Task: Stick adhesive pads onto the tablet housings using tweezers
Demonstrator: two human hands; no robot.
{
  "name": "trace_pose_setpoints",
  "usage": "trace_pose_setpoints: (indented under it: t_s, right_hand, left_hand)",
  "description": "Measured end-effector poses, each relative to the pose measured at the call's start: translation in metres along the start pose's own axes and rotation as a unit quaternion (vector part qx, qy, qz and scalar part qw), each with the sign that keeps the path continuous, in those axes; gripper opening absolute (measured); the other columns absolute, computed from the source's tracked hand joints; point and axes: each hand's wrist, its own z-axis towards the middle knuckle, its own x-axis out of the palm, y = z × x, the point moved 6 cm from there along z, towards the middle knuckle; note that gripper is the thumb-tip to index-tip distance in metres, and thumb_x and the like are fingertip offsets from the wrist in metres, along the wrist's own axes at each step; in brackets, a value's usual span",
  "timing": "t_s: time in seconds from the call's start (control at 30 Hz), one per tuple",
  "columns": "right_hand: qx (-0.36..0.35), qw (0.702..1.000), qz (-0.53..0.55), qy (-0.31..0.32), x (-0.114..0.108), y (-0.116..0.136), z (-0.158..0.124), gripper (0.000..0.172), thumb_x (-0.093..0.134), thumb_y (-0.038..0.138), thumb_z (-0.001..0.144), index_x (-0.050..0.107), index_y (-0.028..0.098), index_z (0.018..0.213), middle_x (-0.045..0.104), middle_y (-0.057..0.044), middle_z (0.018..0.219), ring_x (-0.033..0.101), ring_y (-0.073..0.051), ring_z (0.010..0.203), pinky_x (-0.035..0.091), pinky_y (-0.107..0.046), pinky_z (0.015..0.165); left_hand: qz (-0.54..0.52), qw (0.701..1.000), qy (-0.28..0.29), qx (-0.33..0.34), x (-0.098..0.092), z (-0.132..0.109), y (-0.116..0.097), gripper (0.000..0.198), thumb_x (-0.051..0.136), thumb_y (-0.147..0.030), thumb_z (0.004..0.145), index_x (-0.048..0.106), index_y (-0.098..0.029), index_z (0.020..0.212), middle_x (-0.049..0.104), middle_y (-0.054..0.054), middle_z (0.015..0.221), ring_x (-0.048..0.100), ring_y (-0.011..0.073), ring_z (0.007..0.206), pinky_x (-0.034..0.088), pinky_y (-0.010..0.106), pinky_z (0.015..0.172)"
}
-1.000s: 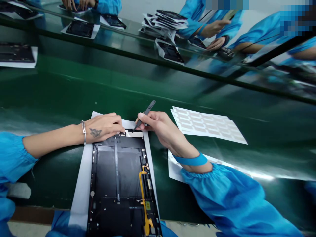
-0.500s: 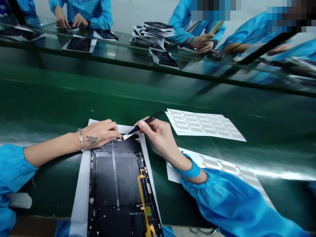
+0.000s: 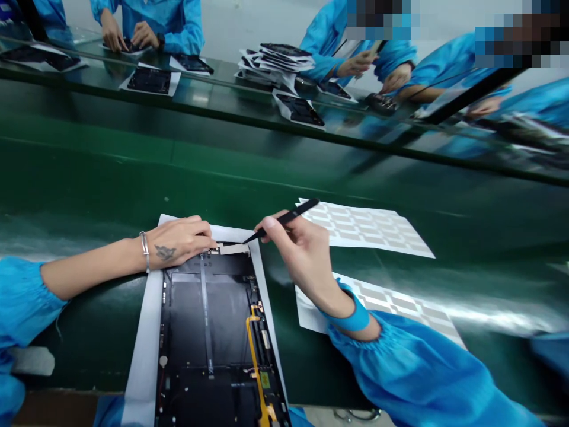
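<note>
An opened black tablet housing (image 3: 207,320), with a yellow ribbon cable along its right side, lies on a white sheet (image 3: 141,350). My left hand (image 3: 189,240) presses at its top edge, fingers closed together; the thumb is mostly hidden. A small pale adhesive strip (image 3: 233,249) lies along the top right edge, its left end near my left fingertips. My right hand (image 3: 306,249) is closed round black tweezers (image 3: 284,219), and their tip meets the strip near its right end.
Sheets of grey-and-white stickers lie to the right, one farther back (image 3: 368,224) and one nearer (image 3: 413,308). Across a raised glass shelf (image 3: 213,98), co-workers in blue sleeves handle similar housings. A stack of housings (image 3: 275,65) stands there.
The tweezers and my right hand have moved right along the top edge. The strip, which stuck up at an angle, now lies along the edge. My left hand has stayed in place.
</note>
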Motion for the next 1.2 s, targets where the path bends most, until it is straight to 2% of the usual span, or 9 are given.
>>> trace_pose_setpoints:
  t_s: [0.13, 0.2, 0.3, 0.43, 0.6, 0.73, 0.93, 1.07, 1.2]
  right_hand:
    - [-0.172, 0.982, -0.037, 0.067, 0.002, 0.021, -0.018, 0.026, 0.060, 0.046, 0.093, 0.072, 0.026, 0.082, 0.073, -0.007, 0.080, 0.065, -0.025, 0.080, 0.050, -0.041, 0.073]
    - [-0.201, 0.976, -0.061, 0.050, -0.002, 0.021, -0.023, 0.022, 0.060, 0.042, 0.094, 0.073, 0.027, 0.085, 0.072, -0.006, 0.078, 0.064, -0.026, 0.080, 0.051, -0.042, 0.075]
    - [-0.158, 0.986, -0.062, -0.002, -0.006, 0.011, -0.020, 0.027, 0.057, 0.046, 0.095, 0.073, 0.026, 0.086, 0.071, -0.007, 0.080, 0.065, -0.026, 0.083, 0.051, -0.041, 0.075]
    - [-0.060, 0.997, -0.008, 0.045, 0.013, -0.001, -0.014, 0.038, 0.056, 0.055, 0.094, 0.074, 0.024, 0.085, 0.071, -0.008, 0.086, 0.066, -0.024, 0.082, 0.051, -0.037, 0.072]
    - [-0.035, 0.997, 0.022, 0.068, 0.027, -0.002, -0.016, 0.038, 0.057, 0.054, 0.093, 0.075, 0.023, 0.083, 0.073, -0.008, 0.088, 0.067, -0.024, 0.085, 0.052, -0.037, 0.076]
    - [-0.042, 0.996, 0.013, 0.075, 0.027, -0.001, -0.016, 0.035, 0.058, 0.052, 0.094, 0.075, 0.024, 0.084, 0.073, -0.008, 0.089, 0.068, -0.024, 0.086, 0.053, -0.038, 0.078]
    - [-0.122, 0.989, -0.019, 0.081, 0.027, 0.010, -0.019, 0.025, 0.057, 0.040, 0.097, 0.075, 0.024, 0.090, 0.073, -0.007, 0.086, 0.066, -0.023, 0.088, 0.053, -0.037, 0.078]
    - [-0.143, 0.987, -0.037, 0.067, 0.027, 0.009, -0.021, 0.025, 0.055, 0.038, 0.098, 0.074, 0.024, 0.091, 0.073, -0.007, 0.086, 0.067, -0.023, 0.087, 0.054, -0.037, 0.076]
    - [-0.171, 0.983, -0.029, 0.055, 0.027, 0.010, -0.022, 0.017, 0.058, 0.029, 0.098, 0.073, 0.022, 0.094, 0.073, -0.006, 0.086, 0.067, -0.021, 0.087, 0.054, -0.035, 0.075]
  left_hand:
    - [0.003, 1.000, 0.008, -0.008, 0.002, 0.001, 0.000, 0.028, 0.041, -0.019, 0.105, 0.069, -0.016, 0.112, 0.067, 0.010, 0.104, 0.056, 0.0171, 0.087, 0.048, 0.027, 0.072]
    - [0.001, 1.000, 0.010, -0.013, 0.003, 0.001, 0.000, 0.028, 0.042, -0.020, 0.105, 0.069, -0.016, 0.111, 0.067, 0.010, 0.104, 0.056, 0.0174, 0.088, 0.048, 0.027, 0.072]
    - [-0.005, 1.000, 0.010, -0.017, 0.004, 0.002, 0.001, 0.029, 0.041, -0.021, 0.106, 0.069, -0.016, 0.112, 0.067, 0.009, 0.105, 0.056, 0.0173, 0.089, 0.047, 0.027, 0.072]
    - [0.004, 1.000, 0.001, -0.004, 0.004, 0.002, 0.000, 0.029, 0.042, -0.019, 0.105, 0.070, -0.014, 0.111, 0.068, 0.010, 0.103, 0.056, 0.0178, 0.087, 0.047, 0.028, 0.073]
    - [0.013, 1.000, -0.002, -0.003, 0.001, 0.003, -0.003, 0.027, 0.044, -0.016, 0.104, 0.070, -0.014, 0.108, 0.068, 0.008, 0.102, 0.056, 0.0180, 0.087, 0.048, 0.028, 0.076]
    - [0.008, 1.000, 0.004, -0.005, 0.000, 0.004, -0.003, 0.026, 0.044, -0.015, 0.103, 0.070, -0.015, 0.107, 0.068, 0.007, 0.102, 0.057, 0.0175, 0.087, 0.048, 0.026, 0.074]
    - [0.026, 1.000, -0.005, 0.011, -0.002, 0.003, -0.004, 0.028, 0.042, -0.016, 0.105, 0.070, -0.014, 0.107, 0.068, 0.008, 0.101, 0.056, 0.0171, 0.083, 0.047, 0.027, 0.073]
    - [0.028, 1.000, 0.006, -0.001, 0.000, 0.003, -0.002, 0.028, 0.042, -0.016, 0.104, 0.070, -0.015, 0.108, 0.068, 0.008, 0.102, 0.056, 0.0168, 0.084, 0.047, 0.026, 0.073]
    - [0.018, 1.000, 0.007, -0.001, -0.001, 0.004, -0.003, 0.028, 0.042, -0.015, 0.104, 0.070, -0.015, 0.107, 0.068, 0.008, 0.102, 0.056, 0.0167, 0.085, 0.048, 0.026, 0.072]
